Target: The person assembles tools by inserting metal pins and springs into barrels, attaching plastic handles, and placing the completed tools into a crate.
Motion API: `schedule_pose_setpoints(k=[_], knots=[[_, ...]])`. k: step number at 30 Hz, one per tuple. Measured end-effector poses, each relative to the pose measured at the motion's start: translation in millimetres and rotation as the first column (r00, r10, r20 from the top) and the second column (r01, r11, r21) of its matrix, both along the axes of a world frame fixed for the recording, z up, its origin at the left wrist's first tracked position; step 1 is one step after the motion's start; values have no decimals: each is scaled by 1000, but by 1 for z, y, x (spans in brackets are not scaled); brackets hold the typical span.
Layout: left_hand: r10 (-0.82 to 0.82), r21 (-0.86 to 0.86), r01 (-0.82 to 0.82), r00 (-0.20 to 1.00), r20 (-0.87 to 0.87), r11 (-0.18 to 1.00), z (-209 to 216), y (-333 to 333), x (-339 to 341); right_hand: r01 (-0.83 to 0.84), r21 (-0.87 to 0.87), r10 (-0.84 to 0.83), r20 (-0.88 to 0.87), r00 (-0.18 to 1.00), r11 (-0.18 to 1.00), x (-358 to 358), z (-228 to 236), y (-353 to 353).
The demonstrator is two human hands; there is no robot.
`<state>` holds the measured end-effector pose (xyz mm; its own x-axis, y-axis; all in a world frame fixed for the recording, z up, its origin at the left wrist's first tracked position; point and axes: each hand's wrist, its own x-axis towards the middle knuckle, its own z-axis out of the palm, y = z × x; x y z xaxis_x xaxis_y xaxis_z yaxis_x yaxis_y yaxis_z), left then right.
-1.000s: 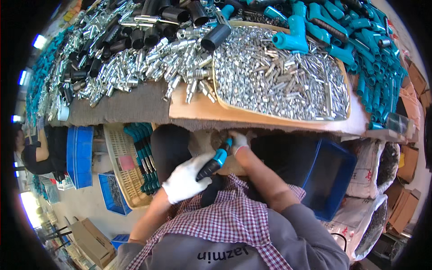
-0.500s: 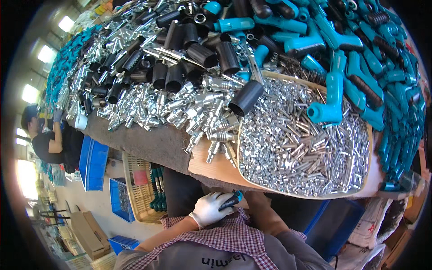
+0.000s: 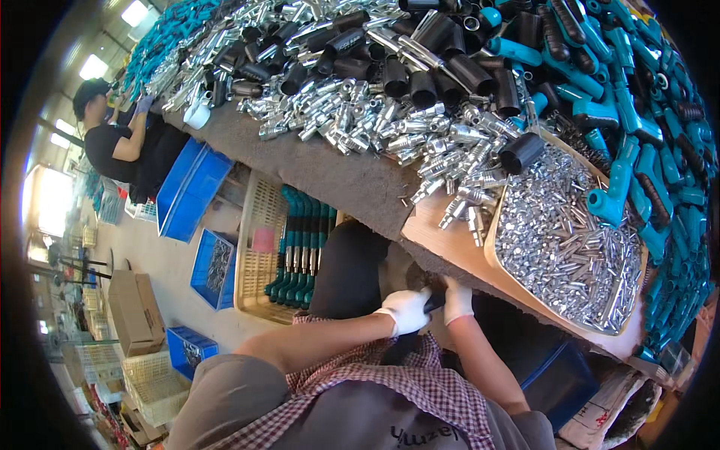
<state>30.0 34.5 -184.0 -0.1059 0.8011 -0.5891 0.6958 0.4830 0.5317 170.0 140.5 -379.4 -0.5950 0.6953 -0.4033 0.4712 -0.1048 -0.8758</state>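
Note:
My left hand (image 3: 407,311), in a white glove, is closed around a dark handle-like piece (image 3: 433,302) low in front of me, just below the bench's near edge. Beside it my gloved right hand (image 3: 458,301) is bent inward against the far side of that piece. What the right fingers grip is hidden under the bench edge. Above my hands a shallow tray (image 3: 493,251) holds small metal pins and fittings. Ribbed silver connectors (image 3: 457,161) are heaped to its left, with a black sleeve (image 3: 521,153) by the tray's rim.
Teal pistol-shaped housings (image 3: 619,184) pile up at the right. A cream basket (image 3: 251,247) with teal-and-black tools stands left of my knee. Blue bins (image 3: 193,191) sit on the floor, near a cardboard box (image 3: 136,311). Another person (image 3: 112,142) works at the far left.
My view has swung, so the bench sits further right and higher. My hands have come together, and the right hand, earlier hidden beneath the bench edge, now shows beside the left.

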Motion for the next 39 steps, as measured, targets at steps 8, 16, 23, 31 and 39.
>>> schedule_pose_setpoints(k=[8, 16, 23, 31, 39], knots=[[90, 114, -93, 995, 32, 989, -14, 12, 20, 462, 214, -464, -44, 885, 861, -28, 58, -9], [107, 120, -112, 993, 47, 986, -35, 5, 13, 317, 175, -320, -12, 947, 932, -43, 102, -17], [-59, 358, -313, 675, 735, 880, 100, -35, -37, 117, 187, -30, -411, 911, 975, -1, 240, -27], [35, 782, -190, 977, 211, 594, 120, -91, -90, -219, -252, -126, -876, 466, 943, -93, 368, -32], [910, 615, -783, 185, 372, -92, -84, -200, -257, 11, 982, 518, -109, 848, 189, -142, 336, -3]])
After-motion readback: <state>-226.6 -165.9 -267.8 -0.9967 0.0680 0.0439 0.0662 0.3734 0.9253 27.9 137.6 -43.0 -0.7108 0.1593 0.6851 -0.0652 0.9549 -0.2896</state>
